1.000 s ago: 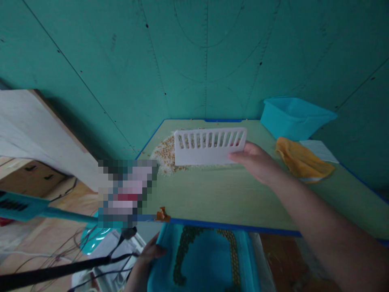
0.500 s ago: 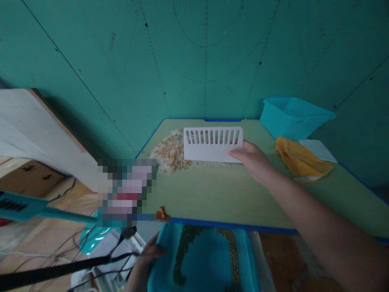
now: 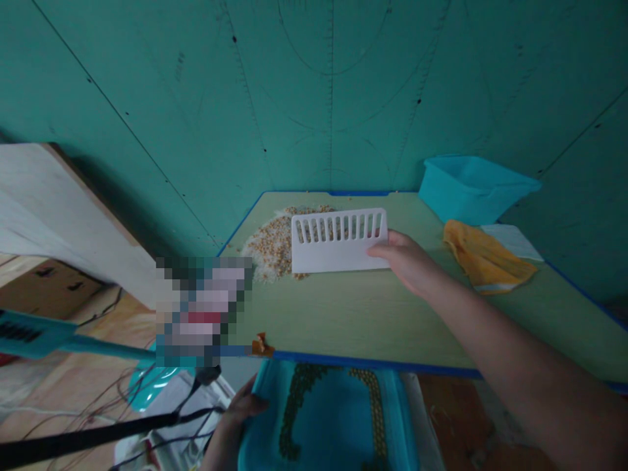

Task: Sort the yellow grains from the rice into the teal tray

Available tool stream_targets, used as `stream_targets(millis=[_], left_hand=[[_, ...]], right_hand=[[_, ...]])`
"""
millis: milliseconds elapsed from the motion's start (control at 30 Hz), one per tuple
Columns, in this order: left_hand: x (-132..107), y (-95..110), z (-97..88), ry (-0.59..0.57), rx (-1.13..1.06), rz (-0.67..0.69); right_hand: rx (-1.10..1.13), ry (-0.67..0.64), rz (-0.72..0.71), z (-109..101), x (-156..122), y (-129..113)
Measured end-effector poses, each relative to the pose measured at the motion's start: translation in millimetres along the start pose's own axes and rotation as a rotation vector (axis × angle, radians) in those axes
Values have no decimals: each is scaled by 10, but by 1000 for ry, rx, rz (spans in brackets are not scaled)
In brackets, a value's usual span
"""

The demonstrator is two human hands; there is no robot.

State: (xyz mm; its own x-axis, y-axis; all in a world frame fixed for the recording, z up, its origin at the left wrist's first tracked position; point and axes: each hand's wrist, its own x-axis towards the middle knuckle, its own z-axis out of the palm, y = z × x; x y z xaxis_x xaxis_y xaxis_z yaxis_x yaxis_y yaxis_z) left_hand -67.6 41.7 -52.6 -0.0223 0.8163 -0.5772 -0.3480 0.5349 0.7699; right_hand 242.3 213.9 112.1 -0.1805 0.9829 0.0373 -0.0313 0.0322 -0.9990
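Observation:
My right hand (image 3: 409, 261) grips the right end of a white slotted plastic panel (image 3: 336, 245), which stands upright on its long edge on the green table (image 3: 343, 314). A pile of mixed grains (image 3: 272, 245) lies to the left of and behind the panel, touching it. My left hand (image 3: 240, 409) is closed on the left rim of a blue tray (image 3: 333, 418) held just below the table's front edge; the tray shows dark and yellow beaded lines inside.
A blue plastic tub (image 3: 473, 186) stands at the back right, with a yellow cloth (image 3: 488, 261) and a white sheet (image 3: 513, 239) in front of it. A small orange scrap (image 3: 261, 345) sits on the front edge. Cables and a black rod (image 3: 98, 435) lie lower left.
The panel slid right and back, then returned left and nearer in my right hand, pushing the grains into a tighter pile. My left hand and the tray stayed put.

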Motion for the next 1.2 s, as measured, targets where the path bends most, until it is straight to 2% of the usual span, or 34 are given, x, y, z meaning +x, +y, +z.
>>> stream_targets(millis=[167, 533, 967, 1200], left_hand=[[1, -2, -14, -11, 10, 6], [-62, 73, 102, 44, 22, 7], [-47, 76, 79, 31, 24, -7], [-46, 53, 25, 32, 9, 38]], right_hand=[[40, -35, 14, 15, -7, 19], [53, -55, 51, 37, -24, 5], [27, -100, 86, 61, -42, 28], [24, -113, 102, 67, -39, 31]])
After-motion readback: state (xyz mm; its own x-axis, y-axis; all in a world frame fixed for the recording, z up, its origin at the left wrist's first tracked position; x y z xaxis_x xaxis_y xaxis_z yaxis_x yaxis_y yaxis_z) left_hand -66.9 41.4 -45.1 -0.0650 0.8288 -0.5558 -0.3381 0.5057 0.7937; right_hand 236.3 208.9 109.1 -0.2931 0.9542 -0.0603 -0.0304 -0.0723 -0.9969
